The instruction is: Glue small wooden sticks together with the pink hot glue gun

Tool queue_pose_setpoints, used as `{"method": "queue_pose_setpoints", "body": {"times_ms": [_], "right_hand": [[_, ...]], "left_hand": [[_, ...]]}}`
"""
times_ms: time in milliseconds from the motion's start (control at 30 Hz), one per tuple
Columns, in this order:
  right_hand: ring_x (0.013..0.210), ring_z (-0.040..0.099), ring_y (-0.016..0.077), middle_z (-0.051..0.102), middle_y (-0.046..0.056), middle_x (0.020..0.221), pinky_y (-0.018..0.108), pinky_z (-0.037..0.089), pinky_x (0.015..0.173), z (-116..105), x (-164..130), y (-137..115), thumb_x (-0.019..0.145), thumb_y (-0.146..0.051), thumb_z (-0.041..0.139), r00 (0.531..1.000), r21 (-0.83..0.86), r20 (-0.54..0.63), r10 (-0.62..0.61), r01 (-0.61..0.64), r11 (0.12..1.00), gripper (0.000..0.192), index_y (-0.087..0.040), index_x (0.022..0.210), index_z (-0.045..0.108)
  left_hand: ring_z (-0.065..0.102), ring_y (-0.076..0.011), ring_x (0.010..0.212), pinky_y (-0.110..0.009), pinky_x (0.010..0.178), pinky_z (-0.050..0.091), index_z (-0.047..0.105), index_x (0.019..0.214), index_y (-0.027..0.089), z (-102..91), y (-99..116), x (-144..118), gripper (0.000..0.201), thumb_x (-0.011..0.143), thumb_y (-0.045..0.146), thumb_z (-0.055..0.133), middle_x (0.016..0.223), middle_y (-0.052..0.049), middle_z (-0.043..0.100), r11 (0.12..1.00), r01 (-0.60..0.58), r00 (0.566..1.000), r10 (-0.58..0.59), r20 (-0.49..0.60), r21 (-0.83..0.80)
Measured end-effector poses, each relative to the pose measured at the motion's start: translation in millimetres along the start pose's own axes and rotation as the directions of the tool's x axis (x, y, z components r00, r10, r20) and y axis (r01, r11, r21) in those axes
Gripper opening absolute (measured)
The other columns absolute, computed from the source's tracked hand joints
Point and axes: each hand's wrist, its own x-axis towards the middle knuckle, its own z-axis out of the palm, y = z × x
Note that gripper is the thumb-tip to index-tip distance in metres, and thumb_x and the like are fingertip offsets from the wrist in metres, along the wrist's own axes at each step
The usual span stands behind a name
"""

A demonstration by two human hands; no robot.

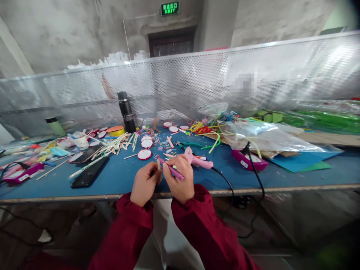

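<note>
My left hand (145, 183) is closed, pinching a short wooden craft stick (159, 165) upright between thumb and fingers. My right hand (180, 178) grips a purple marker pen (177, 174), its tip close to the stick; whether the two touch I cannot make out. Just behind the right hand lies a pink hot glue gun (201, 161) with a black cord. Round white discs with red rims (144, 154) lie beyond my left hand. Green-handled pliers (191, 144) rest farther back.
A black phone (90, 173) and a bundle of wooden sticks (119, 144) lie to the left. Behind them stands a black bottle (126, 112). On the right are a purple device (249, 160) with a cable, plastic bags (270, 137) and blue sheets (298, 160). A perforated metal screen (180, 86) backs the table.
</note>
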Motion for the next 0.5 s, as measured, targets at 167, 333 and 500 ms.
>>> {"method": "queue_pose_setpoints", "body": {"times_ms": [167,333,500], "right_hand": [[0.072,0.06,0.0187,0.065,-0.001,0.072,0.039,0.049,0.078,-0.8,-0.5,-1.4,0.092,-0.015,0.061,1.0,-0.024,-0.002,0.028,-0.028,0.999,0.017,-0.025,0.079,0.057],[0.071,0.061,0.0185,0.065,-0.001,0.072,0.039,0.049,0.079,-0.5,-0.7,-1.4,0.093,-0.016,0.061,1.0,-0.03,-0.001,0.023,-0.023,0.999,0.017,-0.025,0.079,0.056],[0.07,0.061,0.0181,0.065,-0.001,0.072,0.039,0.049,0.078,0.1,-0.7,-0.9,0.094,-0.017,0.061,1.0,-0.025,0.0,0.008,-0.008,1.0,0.017,-0.025,0.079,0.056]], "left_hand": [[0.054,-0.0134,0.059,-0.025,0.059,0.042,0.06,0.082,0.02,0.0,1.0,0.1,0.02,0.095,0.035,0.058,0.067,0.004,0.06,1.0,-0.002,1.0,0.002,-0.002,-0.001],[0.054,-0.0133,0.059,-0.025,0.06,0.042,0.06,0.081,0.02,0.0,1.6,0.4,0.02,0.095,0.034,0.058,0.066,0.004,0.06,1.0,-0.003,1.0,0.003,-0.004,0.012],[0.053,-0.0133,0.06,-0.025,0.061,0.042,0.059,0.081,0.02,0.1,1.1,0.4,0.02,0.095,0.034,0.058,0.066,0.004,0.06,1.0,-0.001,1.0,0.001,-0.001,0.004]]}}
